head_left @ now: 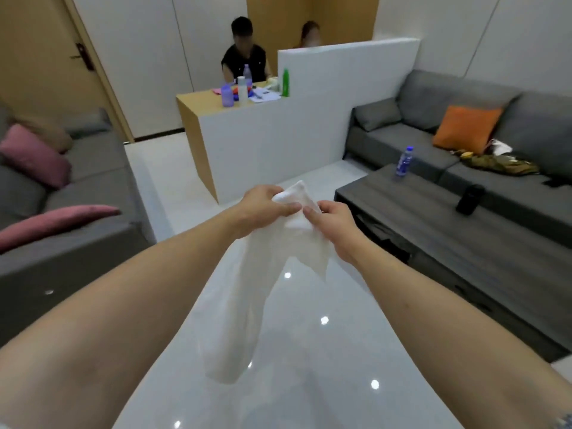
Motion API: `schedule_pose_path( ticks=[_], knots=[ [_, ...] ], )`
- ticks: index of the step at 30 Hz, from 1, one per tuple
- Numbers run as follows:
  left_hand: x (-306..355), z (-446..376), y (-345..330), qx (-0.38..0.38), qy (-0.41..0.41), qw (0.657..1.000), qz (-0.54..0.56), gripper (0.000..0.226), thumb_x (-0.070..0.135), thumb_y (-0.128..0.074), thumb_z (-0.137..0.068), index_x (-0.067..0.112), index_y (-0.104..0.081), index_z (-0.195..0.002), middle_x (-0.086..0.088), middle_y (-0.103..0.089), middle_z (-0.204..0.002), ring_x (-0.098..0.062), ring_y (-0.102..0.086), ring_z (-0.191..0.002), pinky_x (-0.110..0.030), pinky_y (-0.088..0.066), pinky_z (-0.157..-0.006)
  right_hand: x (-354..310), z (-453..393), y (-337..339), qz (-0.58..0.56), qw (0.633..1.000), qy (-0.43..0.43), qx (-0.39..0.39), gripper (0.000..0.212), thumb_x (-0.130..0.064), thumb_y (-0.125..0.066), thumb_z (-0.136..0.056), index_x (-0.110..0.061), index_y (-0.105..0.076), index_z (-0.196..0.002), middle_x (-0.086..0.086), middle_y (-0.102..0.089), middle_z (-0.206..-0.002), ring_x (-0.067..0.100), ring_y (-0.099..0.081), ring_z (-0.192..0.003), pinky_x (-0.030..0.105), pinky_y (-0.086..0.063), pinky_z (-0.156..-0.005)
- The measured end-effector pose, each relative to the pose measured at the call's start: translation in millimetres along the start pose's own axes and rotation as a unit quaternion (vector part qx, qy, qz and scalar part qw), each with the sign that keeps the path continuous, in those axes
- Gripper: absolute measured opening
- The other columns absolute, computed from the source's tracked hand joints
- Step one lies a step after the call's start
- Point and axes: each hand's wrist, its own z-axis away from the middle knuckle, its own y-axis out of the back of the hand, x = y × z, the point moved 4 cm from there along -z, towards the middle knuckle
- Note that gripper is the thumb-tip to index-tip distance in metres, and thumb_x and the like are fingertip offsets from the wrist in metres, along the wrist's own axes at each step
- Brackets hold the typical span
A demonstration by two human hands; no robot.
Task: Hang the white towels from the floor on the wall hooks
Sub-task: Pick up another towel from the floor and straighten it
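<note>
**Towel lifted and gathered, no hook in sight yet**

A soft white cloth towel point(247, 298) hangs in the air in front of the person, clear of the glossy pale tiled floor point(309, 351), its lower end dangling freely. Both hands meet at its top edge, probably to find a corner or bunch the fabric so it can catch on a hook. The left hand point(263, 209) grips a bunched fold, fingers curled tightly round it with a tuft poking out above. The right hand point(331, 221) pinches the cloth just beside it, thumb and fingers closed on the fabric. No wall hooks show in this view, so the hanging itself seems still ahead. A dark grey low worktop point(433, 218) stands to the right.
</note>
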Motion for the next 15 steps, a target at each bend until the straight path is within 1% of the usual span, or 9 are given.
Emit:
schedule_pose_path(
  ticks=[3, 5, 6, 7, 9, 10, 12, 14, 15],
  knots=[
    [43.8, -42.2, -52.1, -0.011, -0.038, 0.999, 0.001, 0.019, 0.039, -0.071, -0.082, 0.022, -0.074, -0.091, -0.002, -0.074, -0.09, -0.018, -0.071, -0.087, -0.039, -0.059, -0.081, 3.9, -4.8, 72.8, -0.013, 0.999, 0.008, 0.044, 0.042, -0.041, -0.072, -0.084, -0.001, -0.062, -0.074, 0.002, -0.057, -0.066, 0.015, -0.053, -0.059, 0.026, -0.042, -0.055],
    [70.4, -72.5, -85.2, -0.01, -0.061, 0.998, 0.012, 0.018, 0.039, -0.069, -0.084, 0.024, -0.074, -0.091, 0.002, -0.074, -0.09, -0.016, -0.07, -0.088, -0.033, -0.057, -0.078, 7.9, -5.4, 120.2, -0.01, 0.997, 0.005, 0.076, 0.043, -0.047, -0.078, -0.076, -0.009, -0.059, -0.064, -0.001, -0.057, -0.06, 0.011, -0.054, -0.052, 0.022, -0.042, -0.05],
    [83.5, -88.9, -101.5, -0.007, -0.07, 0.997, 0.023, 0.017, 0.039, -0.068, -0.084, 0.025, -0.074, -0.092, 0.004, -0.074, -0.09, -0.014, -0.07, -0.087, -0.03, -0.057, -0.077, 10.8, -5.7, 144.2, 0.0, 0.996, -0.003, 0.085, 0.041, -0.047, -0.082, -0.071, -0.013, -0.06, -0.063, -0.002, -0.061, -0.059, 0.011, -0.057, -0.051, 0.022, -0.044, -0.047],
    [96.1, -105.8, -117.7, -0.003, -0.078, 0.996, 0.034, 0.017, 0.039, -0.068, -0.085, 0.025, -0.074, -0.091, 0.005, -0.074, -0.09, -0.013, -0.07, -0.086, -0.029, -0.056, -0.077, 14.7, -6.7, 167.7, 0.015, 0.996, -0.018, 0.089, 0.038, -0.045, -0.085, -0.066, -0.012, -0.065, -0.066, 0.0, -0.068, -0.063, 0.013, -0.063, -0.054, 0.024, -0.049, -0.049],
    [120.3, -142.6, -153.6, -0.005, -0.092, 0.994, 0.058, 0.015, 0.038, -0.066, -0.086, 0.025, -0.074, -0.087, 0.004, -0.073, -0.089, -0.014, -0.069, -0.084, -0.03, -0.056, -0.075, 27.1, -13.2, 217.7, 0.072, 0.992, -0.057, 0.084, 0.034, -0.035, -0.089, -0.063, -0.01, -0.074, -0.08, 0.005, -0.076, -0.078, 0.02, -0.072, -0.067, 0.032, -0.059, -0.06],
    [132.6, -161.8, -172.3, -0.006, -0.098, 0.993, 0.07, 0.016, 0.038, -0.065, -0.087, 0.025, -0.073, -0.084, 0.003, -0.072, -0.088, -0.016, -0.068, -0.084, -0.032, -0.056, -0.074, 33.6, -18.9, 244.6, 0.119, 0.986, -0.076, 0.087, 0.03, -0.031, -0.087, -0.065, -0.01, -0.076, -0.083, 0.006, -0.076, -0.081, 0.021, -0.073, -0.071, 0.034, -0.061, -0.065],
    [158.1, -202.8, -206.8, 0.008, -0.107, 0.99, 0.087, 0.022, 0.039, -0.062, -0.087, 0.02, -0.072, -0.081, 0.0, -0.069, -0.085, -0.019, -0.064, -0.082, -0.038, -0.055, -0.077, 43.9, -35.8, 299.8, 0.202, 0.967, -0.101, 0.119, 0.021, -0.029, -0.08, -0.073, -0.01, -0.075, -0.083, 0.006, -0.075, -0.082, 0.021, -0.072, -0.074, 0.036, -0.059, -0.069],
    [186.8, -246.0, -236.8, 0.029, -0.123, 0.988, 0.093, 0.029, 0.04, -0.06, -0.087, 0.013, -0.069, -0.083, 0.001, -0.062, -0.08, -0.019, -0.058, -0.079, -0.04, -0.053, -0.08, 51.3, -59.1, 354.6, 0.241, 0.95, -0.11, 0.165, 0.015, -0.029, -0.074, -0.081, -0.014, -0.073, -0.08, 0.004, -0.072, -0.081, 0.018, -0.07, -0.074, 0.034, -0.057, -0.064],
    [201.6, -267.5, -249.7, 0.036, -0.131, 0.986, 0.101, 0.032, 0.041, -0.057, -0.087, 0.01, -0.067, -0.085, 0.002, -0.058, -0.079, -0.018, -0.054, -0.077, -0.038, -0.051, -0.077, 53.8, -72.5, 380.0, 0.26, 0.941, -0.111, 0.185, 0.014, -0.03, -0.07, -0.085, -0.018, -0.071, -0.078, 0.001, -0.071, -0.08, 0.017, -0.068, -0.073, 0.031, -0.054, -0.06]
  ],
)
